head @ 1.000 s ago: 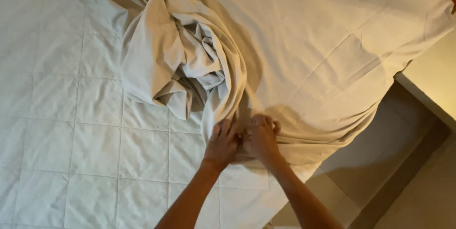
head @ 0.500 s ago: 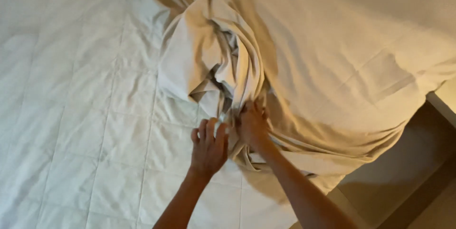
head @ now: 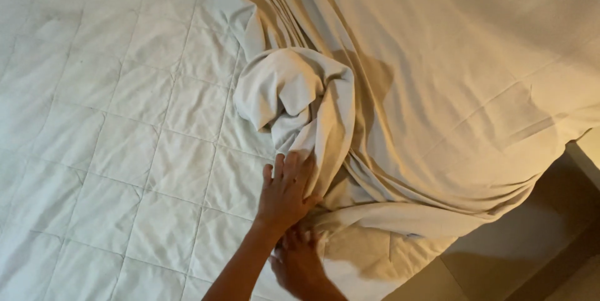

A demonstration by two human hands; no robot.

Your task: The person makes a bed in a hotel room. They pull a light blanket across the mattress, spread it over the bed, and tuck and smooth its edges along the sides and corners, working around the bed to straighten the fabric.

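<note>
Two things: bunched sheet [head: 294,98] crowds left hand [head: 284,195] on quilted mattress [head: 125,151].

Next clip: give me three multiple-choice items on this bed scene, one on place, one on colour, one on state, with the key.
1. Where does the left hand rest?
A. on the floor
B. at the edge of the bunched sheet
C. in the air

2. What colour is the quilted mattress cover?
A. white
B. dark blue
C. red

3. How does the sheet lie near the hands?
A. flat and smooth
B. folded in a neat square
C. bunched into a heap

Key: 1 B, its fingers lie against the heap's lower edge; 2 A, the stitched squares look white; 3 C, folds pile up above the left hand, with the right hand just below it.
</note>
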